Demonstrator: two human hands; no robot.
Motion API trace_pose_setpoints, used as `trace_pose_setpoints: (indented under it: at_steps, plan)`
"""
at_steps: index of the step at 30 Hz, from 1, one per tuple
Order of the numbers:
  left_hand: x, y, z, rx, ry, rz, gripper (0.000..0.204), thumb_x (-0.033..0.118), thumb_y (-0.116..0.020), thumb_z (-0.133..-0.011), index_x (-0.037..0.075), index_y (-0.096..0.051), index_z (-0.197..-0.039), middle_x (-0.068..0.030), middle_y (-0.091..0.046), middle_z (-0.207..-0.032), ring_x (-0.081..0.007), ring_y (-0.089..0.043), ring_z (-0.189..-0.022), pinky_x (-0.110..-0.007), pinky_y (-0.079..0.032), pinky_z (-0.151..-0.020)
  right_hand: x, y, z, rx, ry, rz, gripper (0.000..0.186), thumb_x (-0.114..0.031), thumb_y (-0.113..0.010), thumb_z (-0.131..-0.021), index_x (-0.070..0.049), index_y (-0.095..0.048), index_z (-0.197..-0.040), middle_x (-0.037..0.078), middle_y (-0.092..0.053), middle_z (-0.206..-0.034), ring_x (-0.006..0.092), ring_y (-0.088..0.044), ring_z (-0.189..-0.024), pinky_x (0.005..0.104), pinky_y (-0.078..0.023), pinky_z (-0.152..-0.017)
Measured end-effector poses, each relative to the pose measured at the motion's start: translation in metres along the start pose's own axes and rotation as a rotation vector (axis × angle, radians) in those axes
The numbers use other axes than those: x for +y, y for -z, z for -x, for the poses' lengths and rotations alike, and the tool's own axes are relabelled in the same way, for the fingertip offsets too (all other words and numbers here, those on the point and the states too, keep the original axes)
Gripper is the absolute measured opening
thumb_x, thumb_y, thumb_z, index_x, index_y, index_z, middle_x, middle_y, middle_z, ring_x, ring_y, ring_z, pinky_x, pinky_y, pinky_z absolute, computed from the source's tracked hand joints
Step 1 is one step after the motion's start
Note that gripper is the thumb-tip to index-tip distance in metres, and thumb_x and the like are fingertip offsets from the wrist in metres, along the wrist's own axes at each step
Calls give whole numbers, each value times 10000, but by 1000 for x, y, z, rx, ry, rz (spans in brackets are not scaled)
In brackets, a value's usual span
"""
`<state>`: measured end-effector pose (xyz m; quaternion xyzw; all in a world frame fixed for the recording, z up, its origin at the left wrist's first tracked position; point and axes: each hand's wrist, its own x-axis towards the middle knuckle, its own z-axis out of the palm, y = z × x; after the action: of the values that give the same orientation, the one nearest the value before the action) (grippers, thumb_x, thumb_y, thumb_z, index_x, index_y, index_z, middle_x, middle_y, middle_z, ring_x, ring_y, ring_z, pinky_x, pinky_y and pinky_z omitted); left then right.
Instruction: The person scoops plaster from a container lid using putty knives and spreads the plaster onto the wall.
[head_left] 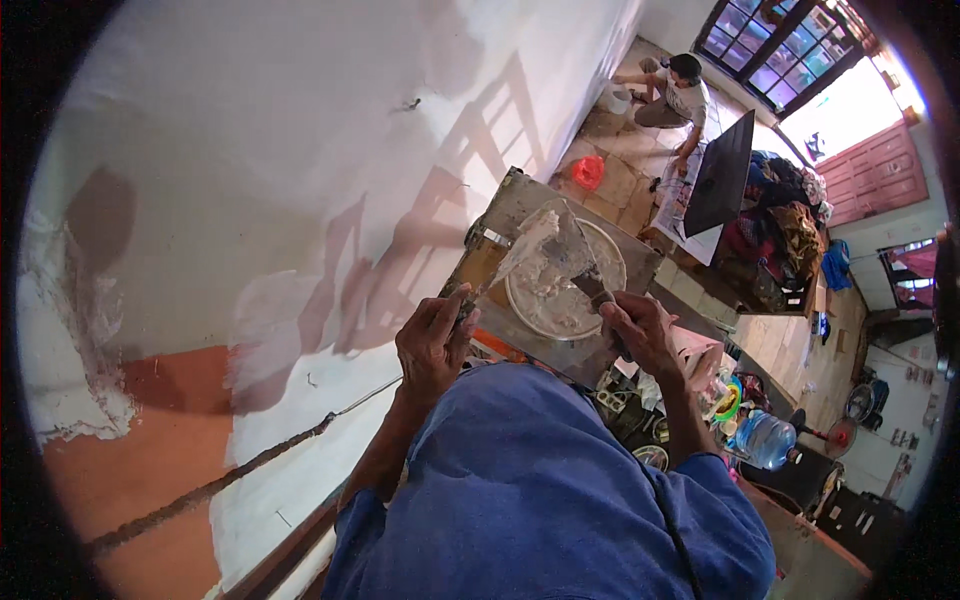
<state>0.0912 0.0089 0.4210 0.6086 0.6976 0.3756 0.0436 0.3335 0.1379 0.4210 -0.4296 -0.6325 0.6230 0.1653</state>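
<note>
My left hand (435,342) is closed around the handle of a putty knife (490,283), whose blade carries pale putty (535,238). Gripped in my right hand (645,330) is a second putty knife (590,282), its wide blade angled up and left to meet the putty by the first blade. Both tools are over a round tub (517,312) of thick whitish putty. The tub stands on a dusty wooden surface (640,262) in front of me. Putty partly covers the left blade's edge.
A wall (300,180), partly whitened and partly orange, rises at my left. Another person (680,95) crouches on the tiled floor beyond, near a red plastic bag (588,172). Heaped clothes (780,210), a dark panel (718,175) and a blue water jug (765,440) are at right.
</note>
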Motion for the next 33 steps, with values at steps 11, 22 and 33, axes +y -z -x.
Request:
trace_pose_setpoints:
  at_steps: [11,22,33]
  plan:
    - [4,4,-6,18,85,74,282,90,-565,-800,-12,-564,-1063,-137,-576,-759,-237,-565,-682,-321,-456,-607,13,3,1,54,104,58,316,-296,-504,-883,8,-570,-823,-15,-463,-548,43,-426,-468,221,-342,-419]
    - [-7,-9,-5,-47,65,51,275,119,-583,-805,20,-570,-1062,-131,-584,-765,-235,-575,-663,-323,-463,-578,19,10,0,-47,-18,-3,372,-325,-507,-879,-16,-507,-672,-1,-453,-535,62,-442,-473,243,-361,-425]
    - [-18,-11,-1,-79,2,-79,316,149,-598,-803,51,-548,-1098,-112,-590,-783,-238,-581,-670,-335,-467,-581,7,9,-6,-72,1,90,362,-270,-503,-880,-25,-499,-614,-11,-456,-535,52,-439,-465,238,-344,-418]
